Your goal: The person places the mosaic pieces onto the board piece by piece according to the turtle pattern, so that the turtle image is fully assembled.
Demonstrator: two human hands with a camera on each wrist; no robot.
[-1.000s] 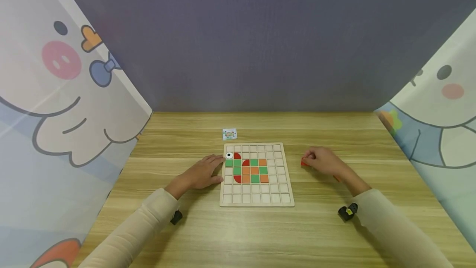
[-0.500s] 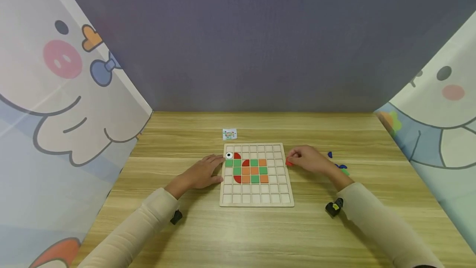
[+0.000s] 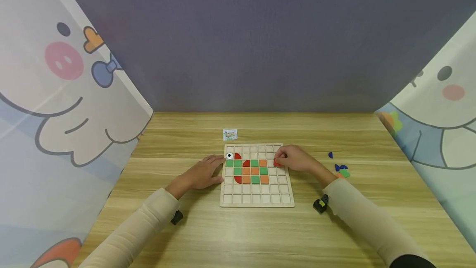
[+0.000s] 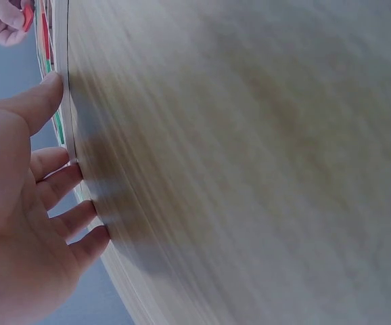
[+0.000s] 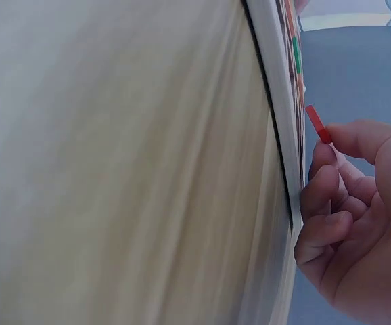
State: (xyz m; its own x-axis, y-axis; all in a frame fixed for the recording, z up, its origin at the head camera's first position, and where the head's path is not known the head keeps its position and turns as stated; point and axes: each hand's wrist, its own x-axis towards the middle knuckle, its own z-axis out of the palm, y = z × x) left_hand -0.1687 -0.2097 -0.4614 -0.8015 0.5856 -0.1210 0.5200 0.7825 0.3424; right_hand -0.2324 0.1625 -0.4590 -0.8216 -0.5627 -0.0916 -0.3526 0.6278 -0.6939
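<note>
A square wooden grid board point(image 3: 256, 198) lies on the table, with green, orange and red tiles and a round eye tile point(image 3: 229, 156) set in its cells. Between thumb and index finger my right hand point(image 3: 295, 159) pinches a red tile point(image 5: 319, 124), over the board's right columns. The right wrist view shows that tile tilted, above the board's surface, the other fingers curled below. My left hand point(image 3: 201, 173) rests at the board's left edge, fingers spread. In the left wrist view its thumb point(image 4: 45, 101) and fingertips touch the board's side and the tabletop.
A small printed picture card point(image 3: 230, 135) lies behind the board. To the right are several loose blue pieces point(image 3: 337, 167), a green tile point(image 3: 345, 173) and an orange tile point(image 3: 339, 175). A dark panel point(image 3: 260, 53) rises behind the table, with cartoon-printed sheets at both sides.
My right hand has moved left with the red tile, from the table to over the board's right side. The loose pieces on the right have come into view. My left hand stays put.
</note>
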